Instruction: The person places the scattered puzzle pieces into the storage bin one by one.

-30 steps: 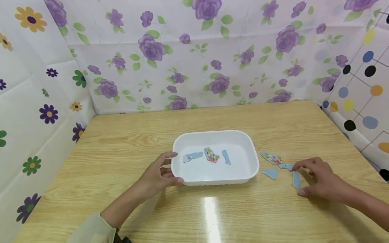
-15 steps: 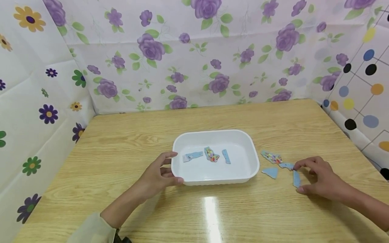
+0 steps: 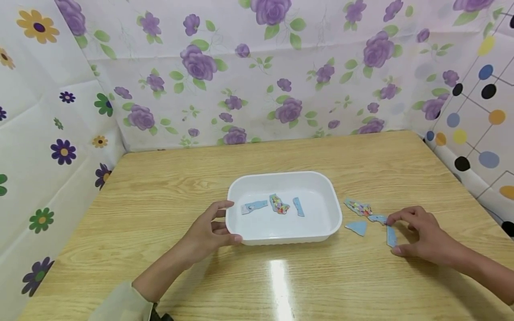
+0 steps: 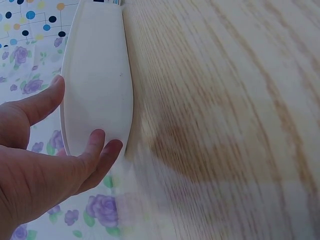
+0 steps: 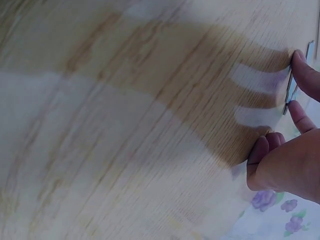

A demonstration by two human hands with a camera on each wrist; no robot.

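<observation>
My left hand (image 3: 209, 232) holds the left end of a white plastic tray (image 3: 281, 240), thumb at the near rim and fingers along the side. The left wrist view shows the fingertips (image 4: 114, 145) against the tray's outer wall. At the right, my right hand (image 3: 421, 236) pinches a narrow light-blue cardboard puzzle piece (image 3: 391, 236) end to end on the table. Its index finger is also close to a small curved blue piece (image 3: 376, 219), beside a multicoloured piece (image 3: 358, 207). A blue triangular piece (image 3: 357, 228) lies apart from them.
Inside the tray lie a long blue piece (image 3: 254, 206), a colourful piece (image 3: 279, 204) and a slim blue strip (image 3: 298, 207). The wooden table (image 3: 184, 178) runs back to a flowered cloth (image 3: 241, 89). A dotted cloth (image 3: 474, 111) hangs on the right.
The narrow blue piece and my right thumb have shifted very slightly away from the front edge. The left hand and tray stay in place.
</observation>
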